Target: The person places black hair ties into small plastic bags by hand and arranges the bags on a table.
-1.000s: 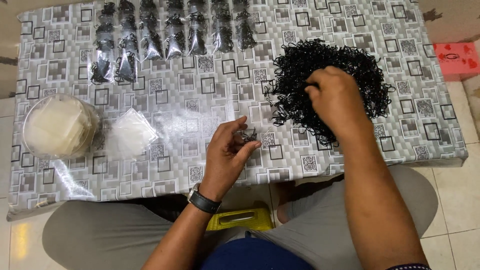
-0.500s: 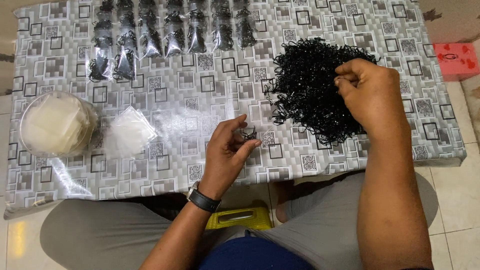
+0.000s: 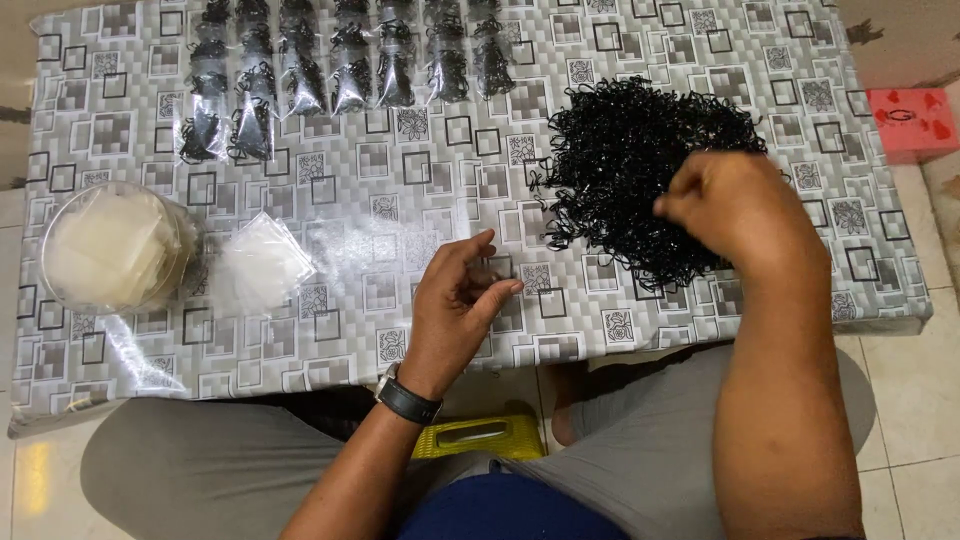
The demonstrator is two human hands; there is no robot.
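The person is sitting at a low bench (image 3: 300,330) that is wearing a grey cloth with square patterns. The right hand (image 3: 735,205) is hovering over the near edge of the pile of small black elastic bands (image 3: 640,160), with the fingers curled together as if they are pinching something; I cannot tell whether any band is really between them, because the back of the hand is hiding the fingertips. The left hand (image 3: 455,310) is resting near the middle of the bench, well apart from the pile, with the fingers half bent and loosely open; nothing clear is showing inside it.

At the far side, a row of small filled clear bags (image 3: 340,70) is lying. At the left, a round clear container of empty bags (image 3: 105,250) is standing, and a loose stack of empty clear bags (image 3: 262,265) is lying just beside it.

In my judgement, the main risk is coming from the pile itself. The bands are tangling with each other, so a pinch may be dragging extra bands and the amount may be going wrong. Some bands are lying near the front edge of the bench, and a careless pull may be sending them down to the floor. The empty bags are thin and slippery, so they may be sliding away when a hand is reaching for one.
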